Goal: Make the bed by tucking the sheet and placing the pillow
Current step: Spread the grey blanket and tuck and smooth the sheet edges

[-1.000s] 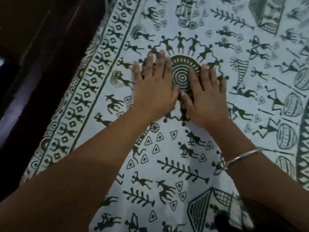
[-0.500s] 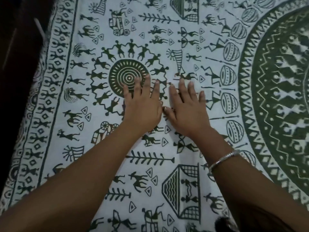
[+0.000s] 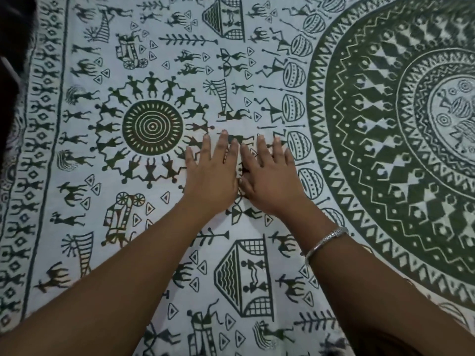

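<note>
A white sheet [image 3: 164, 224] printed with dark green figures, huts and a large round medallion lies spread flat over the bed and fills the view. My left hand [image 3: 212, 173] rests palm down on it, fingers spread, just right of a small ringed sun motif. My right hand [image 3: 270, 178] lies flat beside it, thumbs almost touching, a silver bangle on that wrist. Neither hand holds anything. No pillow is in view.
The sheet's bordered left edge [image 3: 23, 176] runs down the left side. Beyond it at the top left is a dark area [image 3: 12, 47] off the bed. The large round medallion [image 3: 401, 140] covers the right part of the sheet.
Both flat hands have slid to the right across the sheet, from on top of the sun motif to its right side. The view has shifted right with them, so the medallion shows.
</note>
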`<state>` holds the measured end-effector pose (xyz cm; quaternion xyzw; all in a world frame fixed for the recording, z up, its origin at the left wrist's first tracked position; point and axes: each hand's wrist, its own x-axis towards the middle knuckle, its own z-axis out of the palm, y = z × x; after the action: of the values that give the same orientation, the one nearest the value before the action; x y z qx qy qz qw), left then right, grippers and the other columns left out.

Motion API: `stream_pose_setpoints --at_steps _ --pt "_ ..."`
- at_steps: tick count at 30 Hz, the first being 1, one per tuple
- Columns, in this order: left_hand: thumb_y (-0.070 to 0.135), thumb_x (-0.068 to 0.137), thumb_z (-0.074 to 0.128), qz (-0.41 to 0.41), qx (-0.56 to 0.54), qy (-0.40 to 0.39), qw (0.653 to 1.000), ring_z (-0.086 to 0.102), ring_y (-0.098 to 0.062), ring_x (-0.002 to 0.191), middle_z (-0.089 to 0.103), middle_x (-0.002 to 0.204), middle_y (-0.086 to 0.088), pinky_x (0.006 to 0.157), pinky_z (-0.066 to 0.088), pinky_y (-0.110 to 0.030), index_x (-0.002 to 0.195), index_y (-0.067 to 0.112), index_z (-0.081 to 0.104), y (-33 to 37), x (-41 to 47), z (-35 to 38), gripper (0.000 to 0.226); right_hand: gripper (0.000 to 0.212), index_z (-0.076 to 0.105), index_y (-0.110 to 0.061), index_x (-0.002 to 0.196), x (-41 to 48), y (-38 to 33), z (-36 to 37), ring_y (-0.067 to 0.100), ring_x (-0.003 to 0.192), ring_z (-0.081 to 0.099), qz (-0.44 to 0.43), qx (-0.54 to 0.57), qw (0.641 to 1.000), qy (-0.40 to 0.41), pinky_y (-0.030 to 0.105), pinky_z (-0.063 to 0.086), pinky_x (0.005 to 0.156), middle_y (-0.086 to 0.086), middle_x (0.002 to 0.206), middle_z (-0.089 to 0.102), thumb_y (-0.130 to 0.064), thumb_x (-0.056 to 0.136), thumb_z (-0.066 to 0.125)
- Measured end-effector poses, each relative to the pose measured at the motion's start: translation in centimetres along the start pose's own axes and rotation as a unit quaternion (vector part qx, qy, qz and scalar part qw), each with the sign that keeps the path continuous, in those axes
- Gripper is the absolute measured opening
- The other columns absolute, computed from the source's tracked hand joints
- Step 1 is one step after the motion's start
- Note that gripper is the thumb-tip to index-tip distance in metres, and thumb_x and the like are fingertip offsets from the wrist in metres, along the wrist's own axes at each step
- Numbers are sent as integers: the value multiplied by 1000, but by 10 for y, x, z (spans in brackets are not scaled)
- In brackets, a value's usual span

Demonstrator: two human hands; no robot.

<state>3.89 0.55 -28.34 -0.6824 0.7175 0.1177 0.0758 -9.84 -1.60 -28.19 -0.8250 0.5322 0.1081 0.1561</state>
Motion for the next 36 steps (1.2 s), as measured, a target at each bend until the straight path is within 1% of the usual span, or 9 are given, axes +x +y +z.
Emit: stream_pose_setpoints --at_steps 3,6,12,17,20,25,29,32,36 --pt "38 95 38 22 5 -18 1000 -8 -29 145 -13 158 4 111 3 -59 150 23 -7 10 0 -1 73 69 -5 -25 151 -5 8 -1 30 145 -14 1 9 1000 -12 53 -6 113 8 159 -9 -51 96 27" --pt "37 94 41 36 0 -16 999 -9 -27 145 -14 158 7 112 2 -57 148 25 -13 21 0 -2 77 73 -10 -23 150 -11 16 -4 26 145 -15 8 16 1000 -21 54 -5 114 7 159 -12 -51 95 29" --pt "35 93 44 45 -4 -6 999 -8 -29 145 -12 158 5 113 4 -56 148 25 -16 44 7 -9 82 78 -14 -22 149 -18 37 -11 31 144 -14 31 30 999 -17 60 -1 112 7 159 -13 -55 94 31" --pt "36 92 45 60 7 -1 998 -9 -29 145 -14 158 4 112 5 -58 147 24 -16 65 17 -18 83 79 -15 -26 148 -22 59 -20 33 144 -15 61 56 996 -20 66 6 109 2 158 -16 -58 93 32" --pt "37 92 47 65 16 5 998 -8 -29 145 -14 158 3 112 4 -57 148 23 -14 77 24 -21 85 77 -15 -27 148 -25 71 -21 33 144 -15 65 58 996 -17 66 5 108 3 158 -16 -57 94 30" --pt "35 92 44 76 6 3 997 -9 -28 145 -15 158 4 112 2 -57 148 25 -12 98 30 -16 81 73 -15 -26 148 -29 91 -16 34 144 -14 63 50 997 -20 62 1 111 4 159 -14 -55 95 27" --pt "34 95 40 83 -4 -2 997 -11 -26 145 -15 158 5 113 0 -55 149 25 -10 116 34 -8 75 69 -10 -20 150 -34 110 -9 31 145 -12 42 44 998 -11 50 -1 116 10 159 -12 -50 98 24" --pt "31 94 38 90 -6 -8 996 -10 -27 145 -14 158 5 113 -1 -54 149 24 -10 130 37 -3 73 66 -7 -17 151 -37 123 -6 25 145 -13 23 52 998 -6 41 -7 115 9 158 -12 -47 99 22" --pt "33 96 34 83 -18 8 996 -8 -28 145 -5 159 3 113 -3 -54 150 24 -3 150 40 4 67 64 -4 -20 151 -43 145 0 24 145 -13 20 42 999 19 41 -9 115 5 159 -9 -46 99 22"
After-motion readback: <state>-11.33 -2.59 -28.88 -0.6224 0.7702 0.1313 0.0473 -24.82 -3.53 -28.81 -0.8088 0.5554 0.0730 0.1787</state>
